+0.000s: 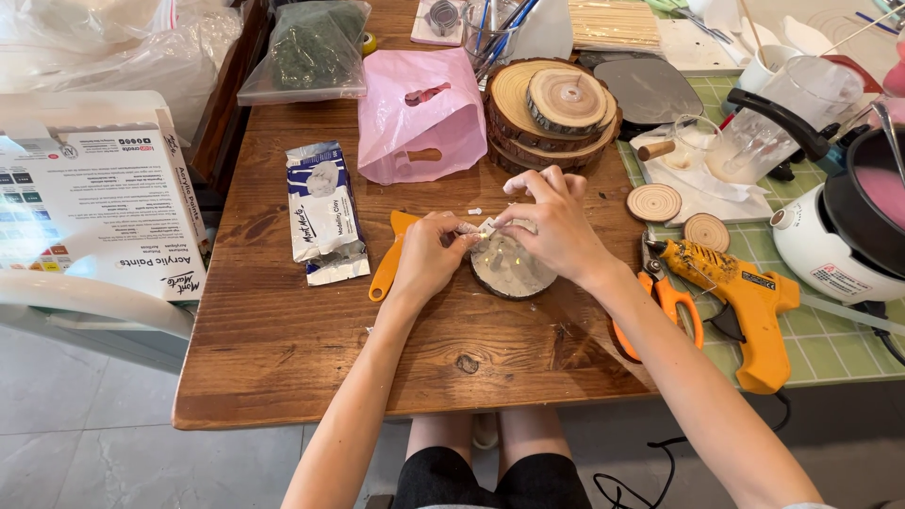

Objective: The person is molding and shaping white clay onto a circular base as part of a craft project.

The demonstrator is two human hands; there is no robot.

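At the far left, off the wooden tabletop (283,358), a white box of paints (99,203) rests on a white chair (85,306). Further right on the tabletop lies a blue-and-white packet of modelling clay (323,212), and beyond it a clear bag of green moss (311,47) and a pink plastic bag (419,113). An orange scraper (389,259) lies just beside the left hand (429,259), partly under it. The left hand's fingers (462,236) are pinched together on a small pale piece (468,227) held at the far edge of a round wood slice coated in pale clay (512,267), which lies flat near the middle of the tabletop. The right hand (556,226) meets it from the other side, thumb and forefinger closed on the same little piece, the other fingers curled above the slice. Behind the hands stands a stack of bark-edged wood rounds (556,108). To the right, on a green cutting mat (820,339), lie two small wooden discs (679,217), orange-handled snips (665,297), a yellow glue gun (745,297), and a white pot with pink contents (853,221).
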